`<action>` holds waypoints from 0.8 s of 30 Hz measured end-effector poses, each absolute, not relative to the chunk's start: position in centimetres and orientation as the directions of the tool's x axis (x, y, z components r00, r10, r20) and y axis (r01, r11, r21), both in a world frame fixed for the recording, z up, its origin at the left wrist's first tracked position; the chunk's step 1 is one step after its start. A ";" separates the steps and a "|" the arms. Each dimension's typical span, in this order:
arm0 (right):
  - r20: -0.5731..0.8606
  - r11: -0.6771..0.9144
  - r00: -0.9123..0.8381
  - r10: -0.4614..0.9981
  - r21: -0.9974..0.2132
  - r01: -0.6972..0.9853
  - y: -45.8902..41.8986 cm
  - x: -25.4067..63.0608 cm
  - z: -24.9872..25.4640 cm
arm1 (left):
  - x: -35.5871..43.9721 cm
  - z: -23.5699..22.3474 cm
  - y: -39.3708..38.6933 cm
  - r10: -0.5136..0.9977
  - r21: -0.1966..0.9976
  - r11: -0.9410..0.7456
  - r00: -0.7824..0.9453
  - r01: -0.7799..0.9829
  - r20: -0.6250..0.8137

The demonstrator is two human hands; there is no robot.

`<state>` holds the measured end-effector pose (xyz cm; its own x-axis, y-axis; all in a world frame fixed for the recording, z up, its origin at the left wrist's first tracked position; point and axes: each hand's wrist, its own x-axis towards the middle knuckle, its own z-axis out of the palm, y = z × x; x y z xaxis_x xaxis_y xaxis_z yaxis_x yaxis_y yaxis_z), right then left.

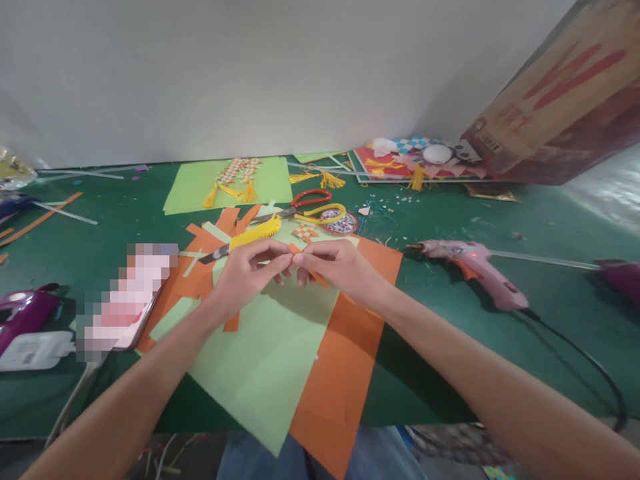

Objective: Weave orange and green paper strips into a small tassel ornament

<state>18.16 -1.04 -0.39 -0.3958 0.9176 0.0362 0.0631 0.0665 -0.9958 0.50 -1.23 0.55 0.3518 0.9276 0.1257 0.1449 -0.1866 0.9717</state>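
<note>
An orange paper strip is pinched between my two hands over a light green paper sheet. My left hand closes its thumb and fingers on one end, fingertips almost touching those of the other hand. Closed on the same strip, my right hand lets part of it show below its fingers. Just beyond my left hand lies a yellow box cutter with its blade out. Scissors with red and yellow handles rest farther back, beside a small orange-and-white woven paper piece.
A pink glue gun with a lit red light lies right, its cord trailing forward. On the left are a phone and cut orange strips. Tasselled woven pieces sit at the back; a paper bag stands back right.
</note>
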 end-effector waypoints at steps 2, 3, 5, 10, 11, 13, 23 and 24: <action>0.039 0.068 -0.401 0.915 -0.996 0.059 -1.1 18.1 -0.3 | 0.4 0.5 -1.3 0.929 0.968 -0.200 0.344 0.150 0.139; 0.037 0.067 -0.400 0.916 -0.996 0.061 -1.1 18.1 -0.2 | 0.4 0.5 -1.3 0.929 0.966 -0.205 0.341 0.157 0.141; 0.025 0.058 -0.392 0.919 -0.996 0.073 -1.1 18.1 -0.1 | 0.3 0.6 -1.3 0.929 0.962 -0.215 0.341 0.168 0.147; -0.005 0.040 -0.390 0.921 -0.993 0.109 -1.2 18.0 0.2 | 0.3 0.5 -1.3 0.926 0.955 -0.249 0.330 0.163 0.185; -0.006 0.043 -0.393 0.920 -0.993 0.114 -1.3 18.0 0.2 | 0.3 0.4 -1.2 0.926 0.952 -0.257 0.324 0.167 0.193; -0.003 0.049 -0.398 0.917 -0.992 0.120 -1.3 18.0 0.4 | 0.4 0.3 -1.2 0.927 0.946 -0.271 0.314 0.179 0.206; -0.006 0.070 -0.411 0.912 -0.983 0.170 -1.3 17.9 0.1 | 0.4 0.7 -1.4 0.925 0.932 -0.282 0.323 0.229 0.200; -0.002 0.087 -0.408 0.913 -0.976 0.199 -1.3 17.9 0.0 | 0.4 0.7 -1.4 0.923 0.929 -0.287 0.328 0.235 0.202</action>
<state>17.91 -1.30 0.04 -0.4080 0.9130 -0.0019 0.1991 0.0870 -0.9761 0.38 -1.41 0.72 0.3279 0.9228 0.2023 0.2350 -0.2871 0.9286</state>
